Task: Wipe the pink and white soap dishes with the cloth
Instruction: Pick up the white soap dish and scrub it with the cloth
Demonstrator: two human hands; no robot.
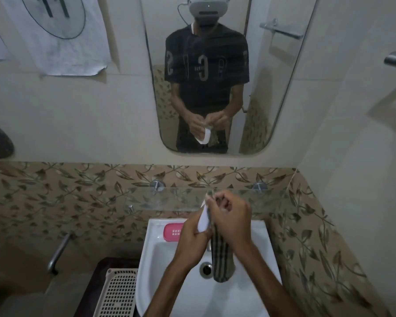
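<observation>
Holding the white soap dish (203, 219) over the sink (146, 252), we grip its lower end with our left hand (191, 236), fingers curled round it. Our right hand (232, 221) has its fingers curled on the striped cloth (222, 257) and presses it against the dish; the long end of the cloth hangs down into the basin, just beside the drain (206, 268). The pink soap dish (172, 232) lies on the back rim of the sink, partly hidden behind our left hand. We cannot see if something is inside either dish. A perforated basket (119, 291) stands left of the sink, cut off by the bottom edge.
</observation>
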